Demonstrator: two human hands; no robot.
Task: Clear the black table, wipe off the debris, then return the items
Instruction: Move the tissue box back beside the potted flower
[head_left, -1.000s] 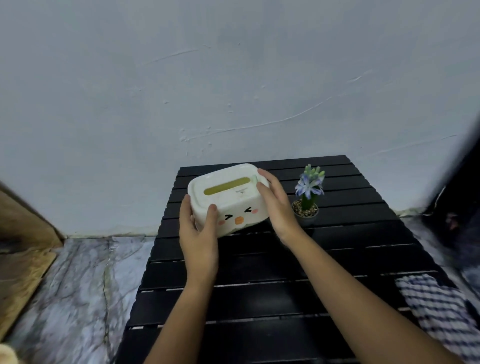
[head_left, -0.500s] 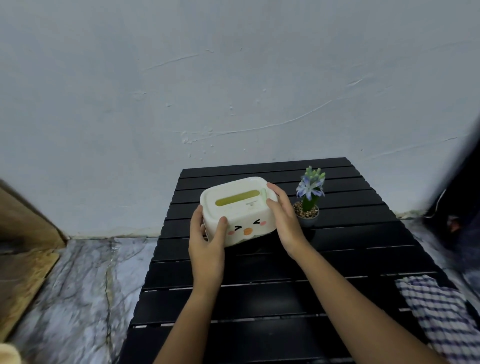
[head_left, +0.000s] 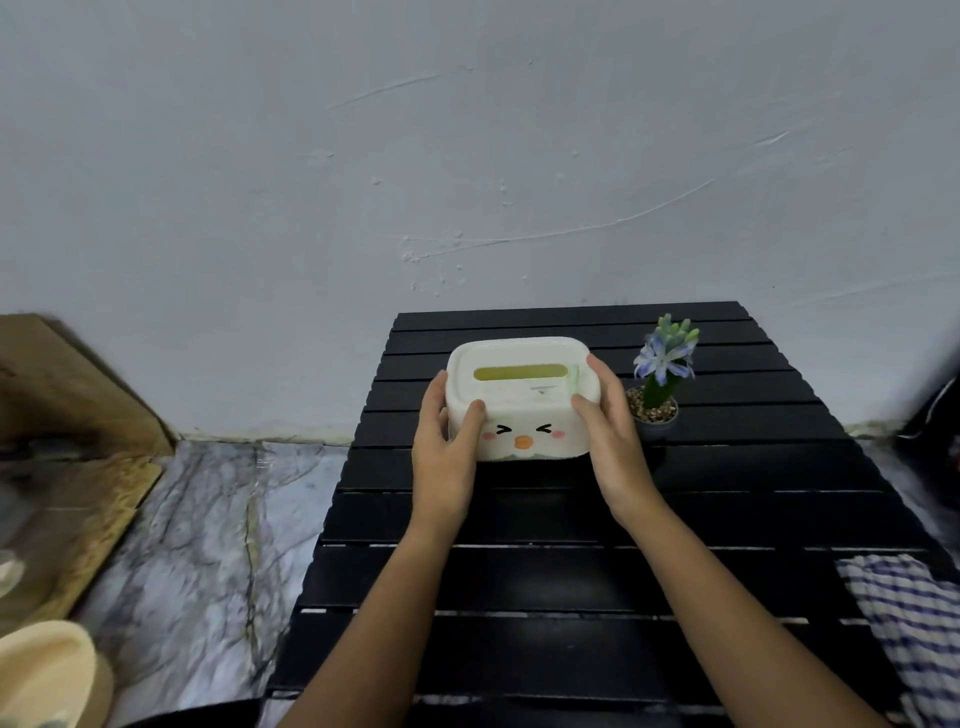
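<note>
Change: the tissue box (head_left: 521, 397), tilted a second ago, now sits level on the black table (head_left: 545, 582).
Left hand (head_left: 442, 457): fingers curled round the box's left end.
Right hand (head_left: 614, 441): gripping its right end.
Box slot: yellow-green inside.
Flower pot (head_left: 655, 413): just right of the box, holding pebbles and a blue flower.
Checked cloth (head_left: 919, 618): table's near right edge.

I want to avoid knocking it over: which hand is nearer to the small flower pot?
The right hand, gripping the right end of the white tissue box, is just beside the flower pot. The left hand grips the box's far end, away from the pot.
</note>
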